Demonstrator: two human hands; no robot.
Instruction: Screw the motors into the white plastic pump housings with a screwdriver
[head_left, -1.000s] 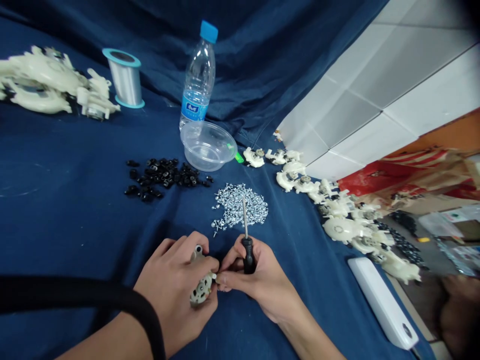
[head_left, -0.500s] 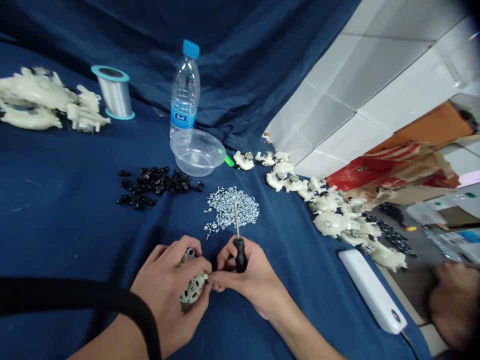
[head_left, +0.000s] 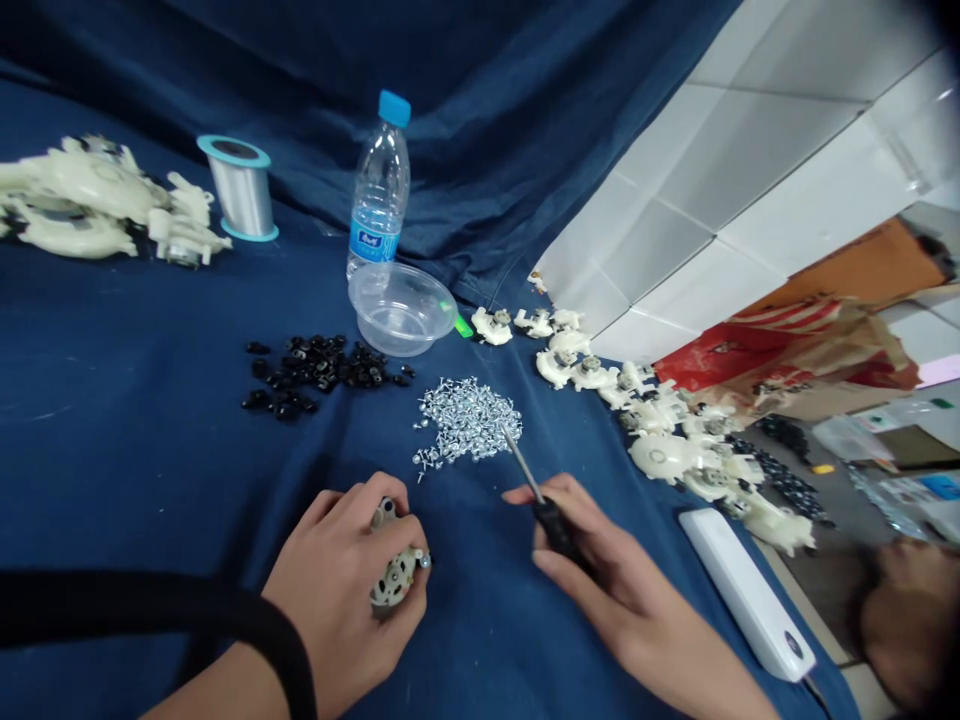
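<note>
My left hand (head_left: 349,575) is wrapped round a round pale part with dark slots (head_left: 395,578), low in the middle of the view. A small shiny screw (head_left: 425,561) shows at the part's right edge, by my fingertips. To the right, my right hand (head_left: 592,560) holds a screwdriver (head_left: 555,522) by its black handle, its metal shaft pointing up and left. The shaft's tip lies over the right edge of a heap of silver screws (head_left: 469,420). Left of the screws is a pile of small black parts (head_left: 322,365).
Behind the piles stand a clear bowl (head_left: 405,315), a water bottle (head_left: 380,195) and a wire spool (head_left: 244,195). Cream plastic housings (head_left: 664,450) line the right edge, near a white device (head_left: 742,590). More housings (head_left: 94,195) lie far left. A person's blurred hand (head_left: 911,610) is at the right.
My right hand has moved right, away from the part in my left hand, and the screwdriver has tilted to the left. A screw now shows at the part's edge.
</note>
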